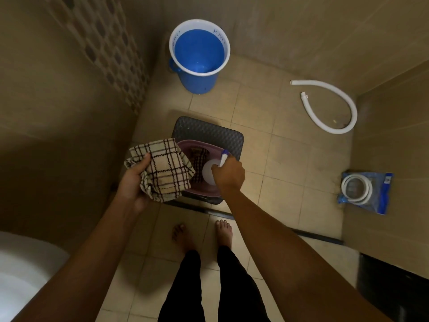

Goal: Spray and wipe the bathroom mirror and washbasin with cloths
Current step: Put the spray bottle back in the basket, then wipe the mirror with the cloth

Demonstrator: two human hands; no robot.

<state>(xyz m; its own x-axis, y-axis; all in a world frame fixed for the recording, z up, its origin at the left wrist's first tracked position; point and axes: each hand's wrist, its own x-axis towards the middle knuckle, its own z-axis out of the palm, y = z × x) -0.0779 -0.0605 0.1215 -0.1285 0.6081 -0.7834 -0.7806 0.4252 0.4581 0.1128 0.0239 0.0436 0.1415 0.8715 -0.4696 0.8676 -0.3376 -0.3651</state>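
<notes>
My left hand (133, 180) grips a beige checked cloth (166, 169), bunched and held just left of a purple basket (204, 193). The basket rests on a dark woven stool (209, 131). My right hand (228, 174) is closed around the neck of a white spray bottle (207, 173) with a blue and white nozzle (224, 156); the bottle is inside the basket. Another dark checked cloth (198, 159) lies in the basket behind the bottle. The white washbasin rim (25, 270) shows at the lower left. The mirror is out of sight.
A blue bucket (199, 56) with a white rim stands in the far corner. A white corrugated hose (329, 108) lies on the floor tiles at right, and a bagged coiled hose (364, 192) sits further right. My bare feet (202, 233) stand behind a dark floor threshold.
</notes>
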